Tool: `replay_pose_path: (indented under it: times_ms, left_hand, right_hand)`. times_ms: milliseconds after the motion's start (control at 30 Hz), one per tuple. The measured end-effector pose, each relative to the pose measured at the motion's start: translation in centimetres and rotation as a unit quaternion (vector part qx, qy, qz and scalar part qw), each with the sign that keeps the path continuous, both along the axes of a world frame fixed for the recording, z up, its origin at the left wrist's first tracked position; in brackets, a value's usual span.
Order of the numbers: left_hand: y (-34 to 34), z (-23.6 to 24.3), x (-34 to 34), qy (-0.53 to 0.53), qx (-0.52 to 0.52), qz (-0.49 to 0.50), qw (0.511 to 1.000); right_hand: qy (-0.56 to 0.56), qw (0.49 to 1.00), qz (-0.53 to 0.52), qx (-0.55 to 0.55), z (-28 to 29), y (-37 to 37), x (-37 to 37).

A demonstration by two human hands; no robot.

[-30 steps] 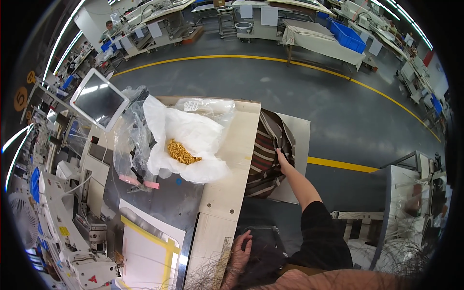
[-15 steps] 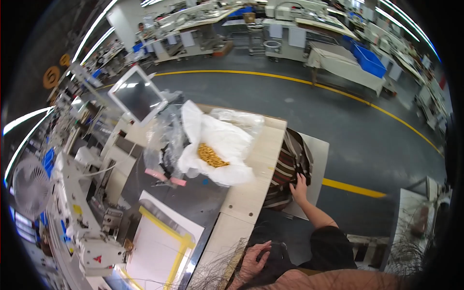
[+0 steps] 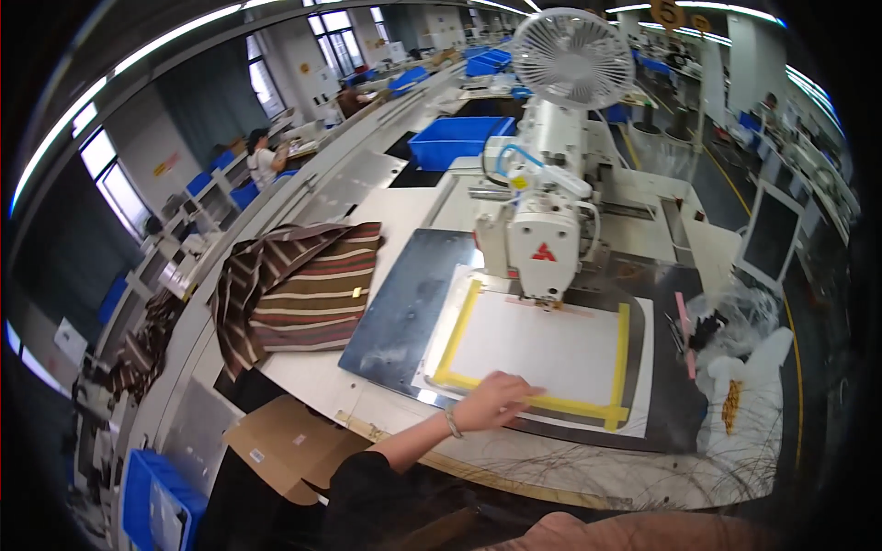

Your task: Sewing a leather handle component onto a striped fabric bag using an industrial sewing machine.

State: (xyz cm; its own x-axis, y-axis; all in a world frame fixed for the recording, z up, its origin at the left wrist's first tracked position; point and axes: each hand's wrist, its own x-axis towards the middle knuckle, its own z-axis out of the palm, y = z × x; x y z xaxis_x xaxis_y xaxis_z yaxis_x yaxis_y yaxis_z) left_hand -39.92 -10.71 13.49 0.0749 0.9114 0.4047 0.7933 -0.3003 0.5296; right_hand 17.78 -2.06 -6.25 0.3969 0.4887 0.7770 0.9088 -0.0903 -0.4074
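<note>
My left hand (image 3: 491,401), wrist ringed by a bracelet, is at the lower edge of a white sheet (image 3: 537,344) bordered with yellow tape, its fingers loosely bent and apart, holding nothing I can see. The sheet lies on a dark metal plate (image 3: 395,303) below the head of a white sewing machine (image 3: 542,239). Folded brown striped fabric (image 3: 312,285) lies left of the plate. Right of it are a crumpled clear bag (image 3: 740,308) and white wrapping (image 3: 763,376) with small gold pieces (image 3: 733,404). My right hand is out of view.
A white fan (image 3: 570,60) and a screen (image 3: 770,230) stand by the machine. A blue bin (image 3: 455,138) sits behind; another (image 3: 165,496) and cardboard (image 3: 285,441) are at lower left. A co-worker (image 3: 266,161) works at the back left, beside a long rail of workstations.
The view has swung left toward the machine. My left hand has moved up onto the taped sheet's edge. My right hand, earlier on striped fabric at the right, has left the view.
</note>
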Motion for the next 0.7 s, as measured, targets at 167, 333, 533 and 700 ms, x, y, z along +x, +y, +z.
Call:
replay_pose_path:
  times_ms: [167,333,533,700]
  left_hand:
    - [-10.8,-1.2,-18.8,0.158,-0.033,0.398,0.903]
    - [-22.3,-2.5,-27.2,0.237,-0.16,0.487,0.826]
    - [-25.7,-7.4,-33.5,0.27,-0.177,0.47,0.822]
    - [-29.8,-3.5,-37.6,0.273,-0.064,0.666,0.691]
  right_hand:
    - [-0.118,0.983,0.008,0.143,14.4,3.1,-7.5]
    - [-0.068,0.97,0.14,0.189,14.6,8.4,-11.7]
    - [-0.042,0.916,0.359,0.172,19.1,10.9,-23.0]
    - [-0.048,0.869,0.49,0.046,15.4,12.4,-26.4]
